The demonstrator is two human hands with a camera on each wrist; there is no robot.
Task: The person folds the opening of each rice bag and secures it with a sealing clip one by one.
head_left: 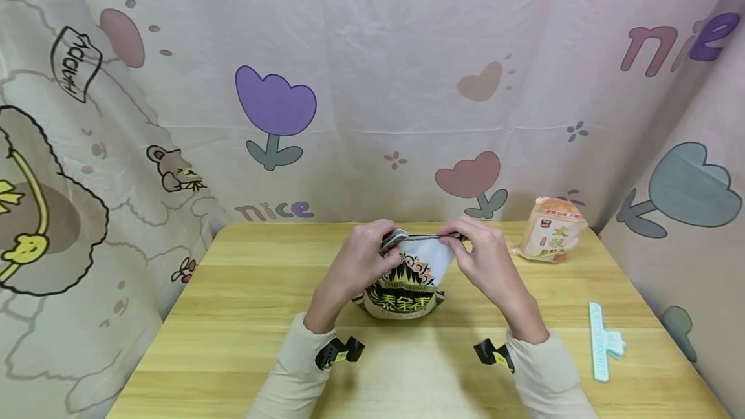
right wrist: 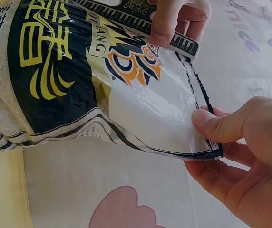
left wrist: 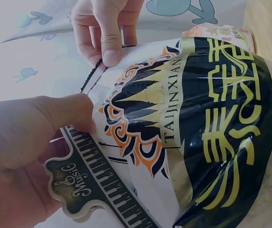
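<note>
A rice bag (head_left: 403, 296), white on top with a black band and gold characters, stands upright on the table in the head view. My left hand (head_left: 368, 253) grips a black sealing clip (left wrist: 102, 178) printed with piano keys and "Music", its thumb at the bag's upper edge. The clip (right wrist: 126, 12) lies slanted over the bag's printed face in both wrist views. Opposite, my right hand (right wrist: 250, 156) pinches the corner of the bag's top edge (right wrist: 203, 102) between thumb and fingers. The top edge is stretched between both hands.
An orange-and-white packet (head_left: 551, 230) stands at the table's back right corner. Nearer the right edge lies a pale turquoise clip (head_left: 599, 341). A printed curtain (head_left: 372, 102) hangs behind the wooden table (head_left: 250, 302) and along its sides.
</note>
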